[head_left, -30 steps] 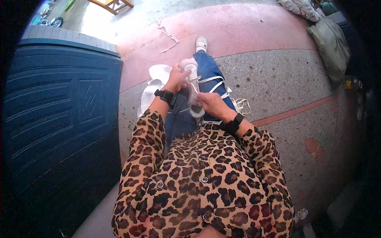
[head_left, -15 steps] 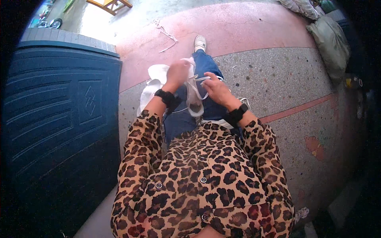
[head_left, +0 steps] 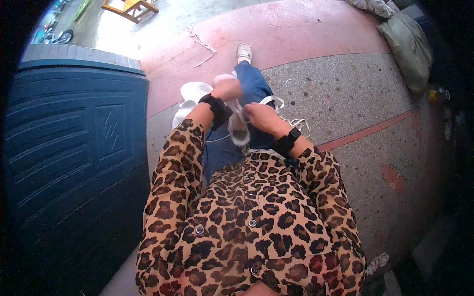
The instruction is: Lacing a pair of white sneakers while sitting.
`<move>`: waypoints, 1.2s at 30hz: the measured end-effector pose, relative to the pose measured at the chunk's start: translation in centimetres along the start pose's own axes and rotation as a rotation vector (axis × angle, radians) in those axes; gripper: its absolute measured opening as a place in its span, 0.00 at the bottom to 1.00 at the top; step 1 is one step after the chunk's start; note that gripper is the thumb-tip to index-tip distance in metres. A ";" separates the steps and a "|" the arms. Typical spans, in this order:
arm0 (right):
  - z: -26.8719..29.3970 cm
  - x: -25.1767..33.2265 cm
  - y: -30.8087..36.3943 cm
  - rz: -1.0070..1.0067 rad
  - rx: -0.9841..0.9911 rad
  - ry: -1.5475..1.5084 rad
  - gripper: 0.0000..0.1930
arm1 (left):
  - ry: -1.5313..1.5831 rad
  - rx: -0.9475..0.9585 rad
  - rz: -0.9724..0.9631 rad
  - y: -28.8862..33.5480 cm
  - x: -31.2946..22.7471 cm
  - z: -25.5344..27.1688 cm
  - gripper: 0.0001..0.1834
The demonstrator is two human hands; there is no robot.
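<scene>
A pale lace-up shoe (head_left: 239,132) rests on my lap, its opening toward me and its far end partly hidden behind my hands. My left hand (head_left: 228,90) is over the far part of the shoe, its fingers smeared by motion. Just right of the shoe, my right hand (head_left: 262,118) has its fingers closed on a white shoelace (head_left: 274,101), which loops out past the knuckles. More white lace (head_left: 300,126) hangs beside my right wrist. Left of my left hand lies a white, soft-looking item (head_left: 194,92); what it is I cannot make out.
A blue panelled door (head_left: 74,143) stands close on my left. Loose white laces (head_left: 202,47) lie on the pink floor ahead, near my outstretched foot (head_left: 244,53). There is a wooden stool (head_left: 129,9) at the far left and a full sack (head_left: 407,52) on the right.
My right hand has moved slightly left and toward me, its fingers now closer to the shoe. My left hand has shifted a little right. A lace loop now shows beyond the right hand.
</scene>
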State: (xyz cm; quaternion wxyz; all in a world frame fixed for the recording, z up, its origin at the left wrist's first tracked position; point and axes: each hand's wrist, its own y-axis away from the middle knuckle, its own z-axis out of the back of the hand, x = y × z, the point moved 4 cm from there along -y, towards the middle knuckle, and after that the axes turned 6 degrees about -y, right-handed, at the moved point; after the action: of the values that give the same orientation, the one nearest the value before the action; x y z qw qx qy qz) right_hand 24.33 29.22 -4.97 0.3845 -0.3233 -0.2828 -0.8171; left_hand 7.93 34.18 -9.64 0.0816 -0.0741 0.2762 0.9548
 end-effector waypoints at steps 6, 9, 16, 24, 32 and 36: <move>0.5 0.8 0.5 -0.047 -0.016 -0.066 0.09 | -0.011 0.000 0.003 0.4 0.1 0.0 0.13; 0.4 1.2 1.0 0.062 -0.088 -0.043 0.07 | 0.021 0.004 0.044 1.1 -0.1 0.5 0.15; -1.7 5.8 3.8 0.518 -0.127 0.127 0.12 | 0.062 -0.072 0.173 2.4 -1.1 1.0 0.23; 18.0 10.9 5.8 0.525 -0.572 -0.009 0.08 | 0.760 -0.280 0.196 4.4 4.5 1.0 0.21; 36.0 14.4 12.3 0.716 -0.624 -0.621 0.13 | 0.832 -0.351 0.266 8.7 8.9 -0.7 0.18; 36.6 17.2 11.0 0.809 -0.610 -0.693 0.12 | 0.771 -0.338 0.227 9.8 7.6 -0.6 0.18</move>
State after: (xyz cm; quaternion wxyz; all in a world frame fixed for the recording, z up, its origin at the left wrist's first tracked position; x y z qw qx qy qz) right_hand 36.13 41.58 33.30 0.4400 -0.7474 0.0003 -0.4979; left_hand -1.36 26.59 -6.53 -0.1465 -0.4065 0.1325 0.8921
